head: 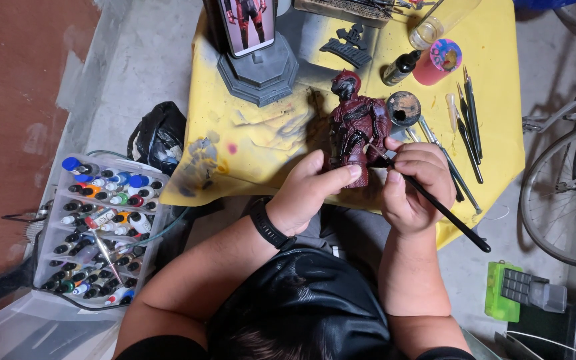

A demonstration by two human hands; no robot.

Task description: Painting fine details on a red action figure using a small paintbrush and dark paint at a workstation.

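A dark red figurine [355, 123] stands at the near edge of a table under a stained yellow cloth [255, 143]. My left hand [309, 190] grips the figurine's base from the left, thumb pressed against it. My right hand [416, 183] pinches a thin black paintbrush [445, 210]; the brush tip touches the figurine's right side and the handle slants down to the right. A black band sits on my left wrist.
A clear rack of several small paint bottles [98, 227] sits at the left on the floor. Behind the figurine are a phone on a grey stand [251, 40], a round dark lid [403, 107], a dropper bottle [400, 68], a pink cup [438, 61] and spare brushes [468, 120]. A bicycle wheel [565, 193] stands at the right.
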